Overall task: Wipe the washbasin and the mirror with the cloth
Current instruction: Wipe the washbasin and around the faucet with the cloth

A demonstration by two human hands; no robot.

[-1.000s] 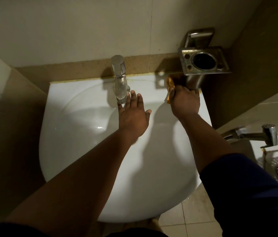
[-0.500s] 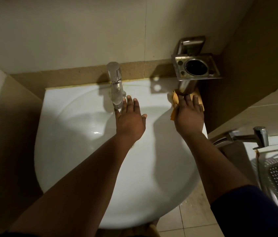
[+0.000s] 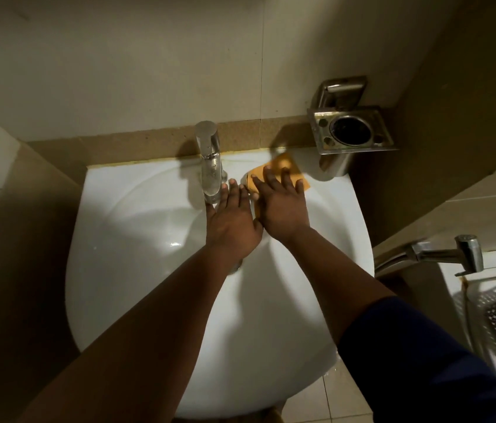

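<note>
Cloth [image 3: 283, 169] — flat under right hand [image 3: 283, 209] — corner pointing toward wall.

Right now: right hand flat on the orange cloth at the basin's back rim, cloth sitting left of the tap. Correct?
Not quite. The head view shows the orange cloth to the right of the tap, between it and the metal holder. The rest holds: the right hand lies flat on the cloth at the back rim of the basin.
</note>
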